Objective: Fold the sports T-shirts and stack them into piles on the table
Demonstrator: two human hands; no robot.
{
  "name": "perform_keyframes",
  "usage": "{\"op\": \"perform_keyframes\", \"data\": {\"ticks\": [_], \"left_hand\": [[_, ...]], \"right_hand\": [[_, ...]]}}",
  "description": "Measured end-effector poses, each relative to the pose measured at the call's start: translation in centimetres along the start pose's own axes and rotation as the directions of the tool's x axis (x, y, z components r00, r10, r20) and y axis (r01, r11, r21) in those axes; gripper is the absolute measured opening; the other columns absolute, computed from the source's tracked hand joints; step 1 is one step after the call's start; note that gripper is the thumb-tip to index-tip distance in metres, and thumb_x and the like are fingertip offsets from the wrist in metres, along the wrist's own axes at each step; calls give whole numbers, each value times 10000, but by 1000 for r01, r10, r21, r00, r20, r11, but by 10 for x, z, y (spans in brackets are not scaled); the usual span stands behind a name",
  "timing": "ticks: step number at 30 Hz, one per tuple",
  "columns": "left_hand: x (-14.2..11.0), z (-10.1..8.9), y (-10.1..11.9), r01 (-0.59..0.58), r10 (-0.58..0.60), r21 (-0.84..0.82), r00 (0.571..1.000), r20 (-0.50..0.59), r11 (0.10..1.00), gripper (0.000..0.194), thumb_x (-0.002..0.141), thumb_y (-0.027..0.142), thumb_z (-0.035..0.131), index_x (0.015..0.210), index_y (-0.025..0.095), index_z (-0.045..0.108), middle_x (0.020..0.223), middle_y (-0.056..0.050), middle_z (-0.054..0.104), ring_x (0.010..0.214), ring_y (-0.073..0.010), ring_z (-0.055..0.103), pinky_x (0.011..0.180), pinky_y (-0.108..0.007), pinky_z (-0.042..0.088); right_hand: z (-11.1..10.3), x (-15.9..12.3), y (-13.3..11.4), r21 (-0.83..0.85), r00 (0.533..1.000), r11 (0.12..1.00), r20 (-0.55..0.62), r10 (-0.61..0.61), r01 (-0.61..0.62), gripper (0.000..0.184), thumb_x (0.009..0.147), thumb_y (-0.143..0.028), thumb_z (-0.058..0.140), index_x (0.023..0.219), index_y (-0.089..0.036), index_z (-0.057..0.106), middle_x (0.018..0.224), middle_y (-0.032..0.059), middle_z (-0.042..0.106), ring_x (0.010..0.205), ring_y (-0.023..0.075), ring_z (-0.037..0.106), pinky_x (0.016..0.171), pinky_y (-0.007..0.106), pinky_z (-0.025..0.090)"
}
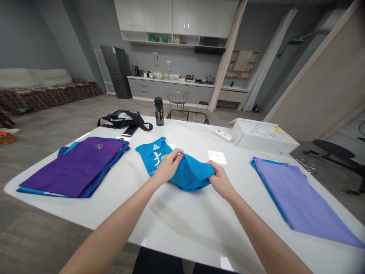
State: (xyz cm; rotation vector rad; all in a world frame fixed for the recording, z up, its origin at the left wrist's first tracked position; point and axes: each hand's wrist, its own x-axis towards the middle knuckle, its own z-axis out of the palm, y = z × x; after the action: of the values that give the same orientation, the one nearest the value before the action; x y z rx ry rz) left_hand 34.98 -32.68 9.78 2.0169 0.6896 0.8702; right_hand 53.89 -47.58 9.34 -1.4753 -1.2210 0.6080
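Observation:
A blue shirt (188, 173) with white lettering lies bunched in the middle of the white table (182, 213). My left hand (169, 165) pinches its upper fold, and my right hand (220, 179) grips its right end. Between the two hands the cloth is lifted and sags a little. The printed part of the shirt stretches out flat to the left, partly covered by my left hand. To the left sits a stack of folded shirts with a purple shirt (76, 163) on top. Over on the right, a lavender shirt (299, 194) rests on a blue one.
Along the far side are a black bag (122, 118), a phone (129, 131), a dark water bottle (159, 111), a white handheld device (223, 135) and an open white box (261, 136). A chair back (188, 113) stands behind the table's far edge.

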Motion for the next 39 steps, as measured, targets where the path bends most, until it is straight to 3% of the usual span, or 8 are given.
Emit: {"op": "perform_keyframes", "data": {"ticks": [5, 8, 12, 15, 22, 30, 35, 39], "left_hand": [[-9, 6, -2, 228, -96, -138, 780, 618, 964, 449, 945, 598, 512, 1063, 204, 690, 783, -5, 628, 669, -146, 548, 644, -268, 445], [-24, 20, 3, 200, -18, -156, 667, 745, 967, 603, 827, 586, 699, 1313, 237, 618, 994, -48, 668, 786, -169, 604, 702, -288, 481], [-45, 56, 20, -75, 92, -53, 823, 560, 996, 545, 749, 416, 807, 1247, 247, 665, 1173, -74, 664, 1053, -253, 613, 909, -356, 475], [-49, 82, 26, 31, 20, -125, 919, 394, 992, 185, 897, 313, 602, 970, 194, 722, 972, -48, 715, 936, -232, 646, 877, -350, 487], [-42, 80, 43, 323, -151, -546, 930, 337, 773, 387, 922, 521, 598, 1062, 186, 730, 1023, -54, 757, 989, -244, 676, 885, -355, 536], [-34, 49, 44, 59, 12, -82, 738, 674, 995, 205, 794, 327, 713, 974, 231, 732, 898, 0, 745, 802, -215, 672, 680, -280, 493], [-32, 42, -18, -70, -117, 419, 907, 404, 905, 248, 755, 112, 593, 916, 246, 726, 978, -69, 742, 974, -277, 678, 811, -327, 479], [-24, 20, -53, 154, -267, 626, 959, 91, 764, 303, 886, 172, 497, 1113, 226, 690, 1098, -140, 726, 1042, -318, 676, 880, -401, 479]], "right_hand": [[-49, -32, -15, 209, 979, 960, 124, 162, -185, 213, 776, -348, 710, 636, -215, 622, 633, -13, 613, 628, 174, 566, 585, 284, 466], [-59, -51, -14, 320, 919, 862, 108, 379, -393, 257, 782, -487, 766, 793, -233, 736, 823, 38, 749, 788, 242, 692, 706, 338, 570], [-49, -61, -18, 477, 770, 655, 78, 633, -587, 447, 843, -648, 678, 970, -228, 763, 997, 93, 784, 932, 282, 738, 817, 380, 609], [-41, -57, -24, 447, 835, 726, 99, 541, -523, 510, 822, -668, 703, 1055, -217, 749, 996, 93, 785, 933, 298, 738, 796, 395, 609], [-51, -34, -6, 82, 950, 976, -228, 214, -200, 443, 831, -601, 726, 1035, -208, 745, 1065, 70, 768, 984, 285, 692, 843, 375, 557], [-79, -23, -10, -79, 753, 997, -655, -71, 25, 401, 925, -605, 580, 828, -216, 597, 761, -20, 575, 713, 163, 510, 702, 292, 441], [-116, -19, 4, -207, 615, 978, -771, -167, 6, 448, 946, -622, 507, 778, -209, 546, 720, -24, 521, 701, 164, 472, 717, 312, 416], [-142, -15, 47, -334, 654, 920, -746, -124, -207, 451, 951, -614, 451, 739, -223, 523, 691, 0, 531, 704, 201, 491, 755, 365, 436]]}}
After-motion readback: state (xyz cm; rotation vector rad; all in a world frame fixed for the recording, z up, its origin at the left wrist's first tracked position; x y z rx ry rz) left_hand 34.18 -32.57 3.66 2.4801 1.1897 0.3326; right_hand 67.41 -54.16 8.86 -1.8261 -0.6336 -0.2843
